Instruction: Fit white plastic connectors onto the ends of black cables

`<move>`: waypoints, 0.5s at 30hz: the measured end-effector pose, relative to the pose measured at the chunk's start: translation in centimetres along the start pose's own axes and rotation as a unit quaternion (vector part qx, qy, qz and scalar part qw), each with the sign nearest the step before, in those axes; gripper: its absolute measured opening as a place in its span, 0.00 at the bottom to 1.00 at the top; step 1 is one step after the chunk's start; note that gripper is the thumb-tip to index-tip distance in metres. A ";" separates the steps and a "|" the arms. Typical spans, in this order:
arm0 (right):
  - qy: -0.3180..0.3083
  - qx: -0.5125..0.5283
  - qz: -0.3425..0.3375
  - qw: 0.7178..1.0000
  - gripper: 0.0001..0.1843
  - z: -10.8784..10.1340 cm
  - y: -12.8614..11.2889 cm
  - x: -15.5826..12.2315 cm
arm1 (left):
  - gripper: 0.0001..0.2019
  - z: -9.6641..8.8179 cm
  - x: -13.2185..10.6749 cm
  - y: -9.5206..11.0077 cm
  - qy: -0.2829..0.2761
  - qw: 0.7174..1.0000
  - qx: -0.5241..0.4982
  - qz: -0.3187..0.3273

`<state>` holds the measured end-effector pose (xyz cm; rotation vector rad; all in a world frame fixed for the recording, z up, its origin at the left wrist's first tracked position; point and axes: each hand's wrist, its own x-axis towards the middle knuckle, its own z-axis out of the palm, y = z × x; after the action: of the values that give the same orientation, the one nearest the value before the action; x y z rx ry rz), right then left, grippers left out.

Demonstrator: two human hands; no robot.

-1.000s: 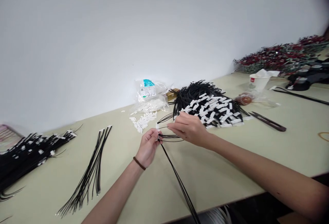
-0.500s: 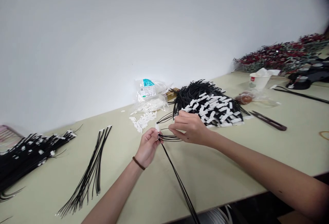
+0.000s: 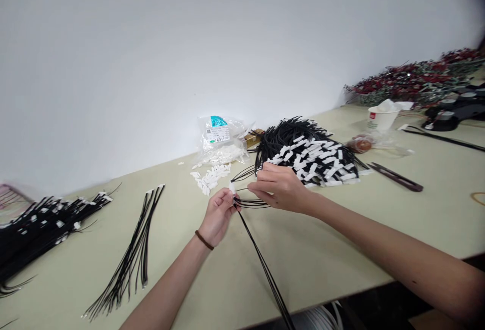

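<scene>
My left hand is closed on a white connector with thin black wires coming out of it. Some of these wires loop to the right, while others hang down past the table's front edge. My right hand is closed in a pinch just right of the connector, on the looped black wires; its fingertips partly hide them. Behind it lies a large pile of black wires with white connectors. Loose white connectors are scattered just beyond my left hand.
A clear plastic bag of white connectors rests against the wall. To the left lie black wire bundles and a bigger heap. Dark-handled snips, a paper cup and red-and-green wires are on the right.
</scene>
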<state>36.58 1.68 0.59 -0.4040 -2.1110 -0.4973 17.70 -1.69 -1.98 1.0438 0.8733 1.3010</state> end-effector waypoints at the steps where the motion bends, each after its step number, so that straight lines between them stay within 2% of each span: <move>1: -0.001 -0.002 -0.002 1.000 0.12 0.0 0.0 0.0 | 0.13 0.0 0.0 0.0 0.000 1.000 0.000 -0.001; 15: -0.005 0.007 -0.019 1.000 0.14 0.0 0.0 -0.1 | 0.13 0.2 -0.1 0.1 0.001 1.000 0.002 -0.003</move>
<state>36.63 1.61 0.51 -0.3602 -2.1346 -0.5029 17.80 -1.78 -1.81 1.0427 0.8799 1.2951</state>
